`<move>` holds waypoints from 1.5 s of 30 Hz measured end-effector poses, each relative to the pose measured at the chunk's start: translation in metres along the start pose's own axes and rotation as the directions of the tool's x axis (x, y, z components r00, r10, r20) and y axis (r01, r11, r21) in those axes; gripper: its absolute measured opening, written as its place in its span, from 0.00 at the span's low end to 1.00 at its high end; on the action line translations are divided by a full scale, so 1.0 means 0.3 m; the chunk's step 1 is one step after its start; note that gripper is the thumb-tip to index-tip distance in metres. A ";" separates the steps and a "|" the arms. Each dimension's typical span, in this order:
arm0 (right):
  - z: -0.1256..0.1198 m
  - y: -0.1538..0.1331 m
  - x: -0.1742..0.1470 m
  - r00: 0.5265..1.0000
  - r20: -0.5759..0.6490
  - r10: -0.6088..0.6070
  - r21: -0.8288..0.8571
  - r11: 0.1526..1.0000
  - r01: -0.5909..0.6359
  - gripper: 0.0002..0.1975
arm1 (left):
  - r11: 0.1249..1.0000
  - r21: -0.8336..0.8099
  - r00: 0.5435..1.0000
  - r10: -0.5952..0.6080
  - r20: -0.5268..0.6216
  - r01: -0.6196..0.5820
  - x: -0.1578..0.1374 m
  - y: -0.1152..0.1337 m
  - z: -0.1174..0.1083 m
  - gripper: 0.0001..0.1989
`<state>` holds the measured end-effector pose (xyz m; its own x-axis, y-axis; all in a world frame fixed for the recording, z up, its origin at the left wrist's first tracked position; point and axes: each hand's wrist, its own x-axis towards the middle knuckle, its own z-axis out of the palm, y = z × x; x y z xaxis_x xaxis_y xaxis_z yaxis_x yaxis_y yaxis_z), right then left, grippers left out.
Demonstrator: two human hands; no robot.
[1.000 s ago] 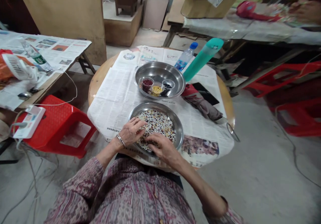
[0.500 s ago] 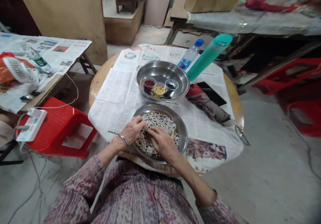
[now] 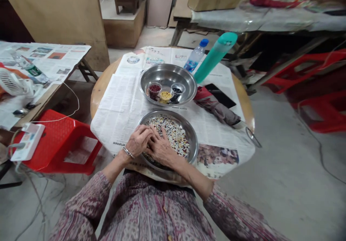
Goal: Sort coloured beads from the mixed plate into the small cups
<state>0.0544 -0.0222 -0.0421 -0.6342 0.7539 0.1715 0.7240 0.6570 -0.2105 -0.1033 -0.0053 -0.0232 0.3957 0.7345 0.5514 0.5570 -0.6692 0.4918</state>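
A steel basin (image 3: 193,140) close to my body holds a mix of beans and grains (image 3: 175,136), white, yellow and dark. Over its left side, my left hand (image 3: 138,140) has its fingers bent and pressed together; what they hold, if anything, is hidden. My right hand (image 3: 162,150) lies low over the mix against the left one, its fingers stretched and slightly apart. Behind stands a second steel basin (image 3: 168,76) with three clear cups: one of red beans (image 3: 155,90), one of yellow beans (image 3: 165,96) and one of black beans (image 3: 177,92).
Newspaper (image 3: 116,100) covers the round table. Right of the far basin are a water bottle (image 3: 195,57), a green cylinder (image 3: 214,58), a folded umbrella (image 3: 218,108) and a black phone-like slab (image 3: 220,95). A red stool (image 3: 59,140) with a power strip (image 3: 28,142) stands left.
My right hand has moved left and turned its fingers forward, now meeting my left hand at the basin's left side. The whole view has shifted slightly.
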 end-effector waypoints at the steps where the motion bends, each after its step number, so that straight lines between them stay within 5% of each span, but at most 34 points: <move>1: 0.001 0.007 0.006 1.000 0.005 -0.021 -0.009 1.000 0.021 0.24 | 1.000 0.009 1.000 0.016 -0.017 -0.015 0.001 0.000 -0.002 0.08; 6: -0.020 0.110 0.025 0.995 -0.040 0.096 -0.117 0.988 -0.100 0.26 | 0.999 0.031 0.994 -0.038 -0.105 0.041 0.016 -0.013 -0.010 0.06; 12: -0.089 0.186 -0.057 0.961 -0.090 0.261 -0.190 0.943 -0.274 0.20 | 0.954 -0.069 0.924 -0.300 -0.238 0.292 0.056 -0.085 0.007 0.09; 17: -0.108 0.130 -0.158 0.952 -0.074 0.297 -0.087 0.949 -0.302 0.18 | 0.845 -0.228 0.864 -0.503 -0.031 0.484 0.108 -0.171 0.028 0.12; 24: -0.086 -0.021 -0.120 0.999 -0.013 0.043 0.157 0.987 -0.040 0.18 | 0.839 -0.253 0.877 -0.461 0.138 0.481 0.153 -0.245 0.020 0.09; 29: -0.077 -0.018 -0.003 0.994 -0.004 -0.112 0.044 0.993 0.112 0.16 | 0.842 -0.227 0.872 -0.478 0.109 0.490 0.145 -0.253 0.029 0.09; 34: -0.078 0.082 0.056 0.988 -0.101 0.118 -0.049 0.991 -0.124 0.11 | 0.855 -0.191 0.876 -0.473 0.095 0.482 0.142 -0.250 0.033 0.08; 39: -0.094 0.150 0.096 0.883 -0.180 0.434 -0.011 0.896 -0.443 0.13 | 0.864 -0.178 0.883 -0.462 0.089 0.470 0.139 -0.253 0.036 0.07; 41: -0.089 0.142 0.125 0.877 -0.148 0.457 -0.016 0.886 -0.464 0.14 | 0.867 -0.181 0.886 -0.455 0.090 0.464 0.138 -0.254 0.037 0.08; 45: -0.064 0.078 0.172 0.951 -0.079 0.300 0.058 0.953 -0.296 0.14 | 0.868 -0.189 0.888 -0.453 0.075 0.459 0.139 -0.252 0.037 0.08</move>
<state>0.0440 0.0321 -0.0198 -0.3647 0.9144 0.1756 0.8621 0.4028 -0.3075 -0.1207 0.0773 -0.0448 0.1538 0.9642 0.2161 0.5268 -0.2650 0.8076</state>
